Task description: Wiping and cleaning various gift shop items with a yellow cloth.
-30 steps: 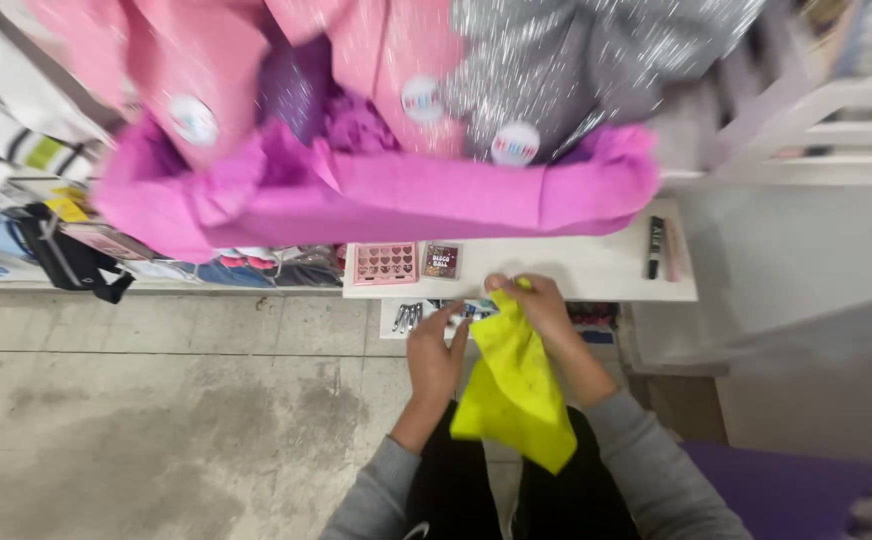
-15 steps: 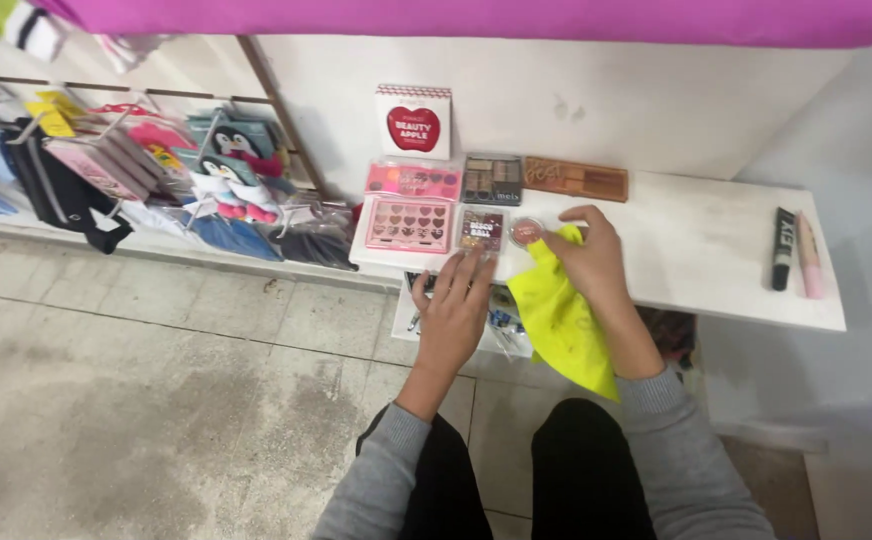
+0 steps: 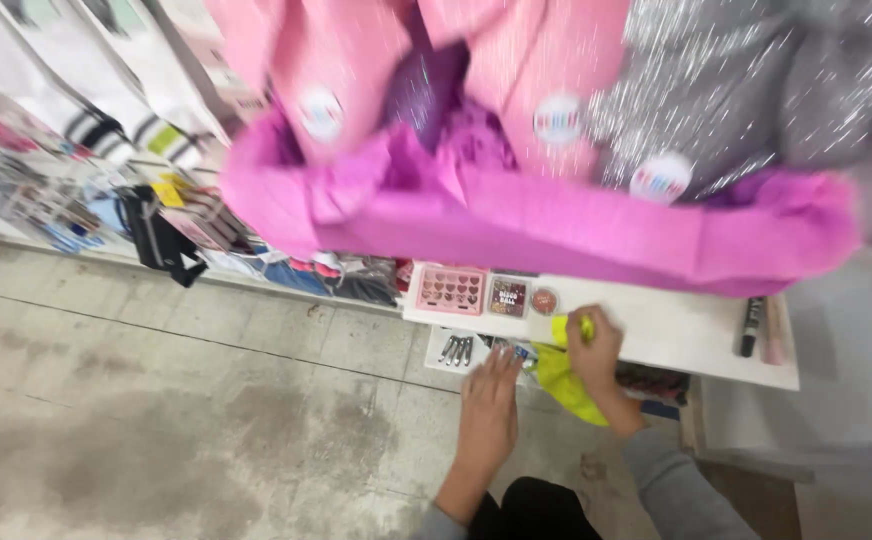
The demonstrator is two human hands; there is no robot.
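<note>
Nearest, the left hand [image 3: 488, 412] lay flat and empty by packets on the lower shelf [image 3: 456, 350], while the right hand [image 3: 594, 350] pressed a yellow cloth [image 3: 568, 385] onto the white shelf [image 3: 676, 335], wiping seemingly unfinished, below pink fabric [image 3: 516, 215].

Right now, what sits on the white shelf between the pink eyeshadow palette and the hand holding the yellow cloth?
In the head view: a small dark square palette and a small round pink compact.
</note>
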